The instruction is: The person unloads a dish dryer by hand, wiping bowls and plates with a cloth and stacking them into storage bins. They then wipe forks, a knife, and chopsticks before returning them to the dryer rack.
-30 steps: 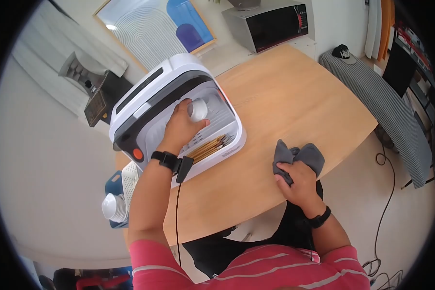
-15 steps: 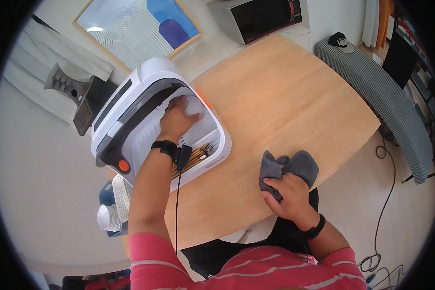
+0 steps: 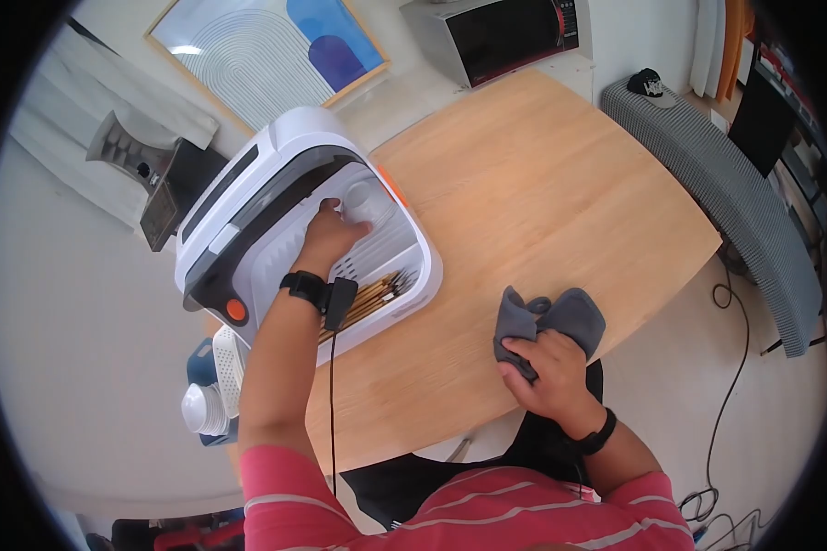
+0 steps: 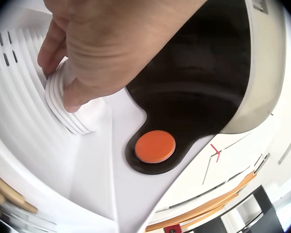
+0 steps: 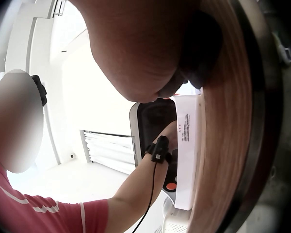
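A white dish box (image 3: 429,275) with a dark tinted lid (image 3: 213,286) and an orange button (image 3: 236,309) stands open on the table. My left hand (image 3: 329,241) reaches inside it. Fingers and thumb grip a stack of small white bowls (image 4: 70,119) among the rack's white ribs, the thumb over the rims in the left wrist view. Wooden-handled utensils (image 3: 377,296) lie in the front compartment, below my wrist. At the table's front edge my right hand (image 3: 558,372) grips a bunched dark grey cloth (image 3: 572,321). This cloth is mostly dark and hidden in the right wrist view.
Left of the box are a white perforated basket (image 3: 228,367), a blue tray (image 3: 202,363) and a stack of white bowls (image 3: 202,410). The wooden table (image 3: 524,184) extends right toward a covered bench (image 3: 708,174). A cable (image 3: 333,413) hangs from my left wrist.
The view has shifted, so the box sits further left in it. My left hand has drawn slightly back toward me in the box. My right hand keeps hold of the cloth.
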`<state>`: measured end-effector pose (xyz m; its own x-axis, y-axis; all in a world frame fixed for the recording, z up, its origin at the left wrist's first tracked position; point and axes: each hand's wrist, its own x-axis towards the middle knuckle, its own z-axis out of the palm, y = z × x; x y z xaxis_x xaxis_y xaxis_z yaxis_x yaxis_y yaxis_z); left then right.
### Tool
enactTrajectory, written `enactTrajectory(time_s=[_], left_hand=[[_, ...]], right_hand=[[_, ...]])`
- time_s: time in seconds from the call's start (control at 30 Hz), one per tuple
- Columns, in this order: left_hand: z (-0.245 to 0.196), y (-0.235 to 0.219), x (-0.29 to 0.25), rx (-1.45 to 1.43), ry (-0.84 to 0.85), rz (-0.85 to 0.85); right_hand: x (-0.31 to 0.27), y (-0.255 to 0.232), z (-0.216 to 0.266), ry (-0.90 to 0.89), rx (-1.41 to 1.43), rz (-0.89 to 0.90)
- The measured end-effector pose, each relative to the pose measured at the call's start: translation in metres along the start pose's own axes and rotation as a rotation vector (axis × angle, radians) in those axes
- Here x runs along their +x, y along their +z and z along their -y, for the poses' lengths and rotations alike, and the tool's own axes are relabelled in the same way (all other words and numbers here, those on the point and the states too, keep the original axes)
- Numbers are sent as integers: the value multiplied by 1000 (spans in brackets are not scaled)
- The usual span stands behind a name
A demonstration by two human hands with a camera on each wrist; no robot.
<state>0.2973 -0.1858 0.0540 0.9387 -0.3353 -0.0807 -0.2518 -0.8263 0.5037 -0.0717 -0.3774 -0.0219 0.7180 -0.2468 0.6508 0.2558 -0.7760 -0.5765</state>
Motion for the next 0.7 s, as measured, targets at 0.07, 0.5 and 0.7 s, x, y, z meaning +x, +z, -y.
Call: enactTrajectory(time_s=[0.07,0.5,0.7], left_hand=[[-10,0,-9,169,56,-55],[80,-186,-220,308,-36,-352],[252,-262,-301,627,-546,-559]], right_hand=[[-1,2,1,7,3,3],[-6,10,3,14,27,47],[-2,26,24,90,27,77]])
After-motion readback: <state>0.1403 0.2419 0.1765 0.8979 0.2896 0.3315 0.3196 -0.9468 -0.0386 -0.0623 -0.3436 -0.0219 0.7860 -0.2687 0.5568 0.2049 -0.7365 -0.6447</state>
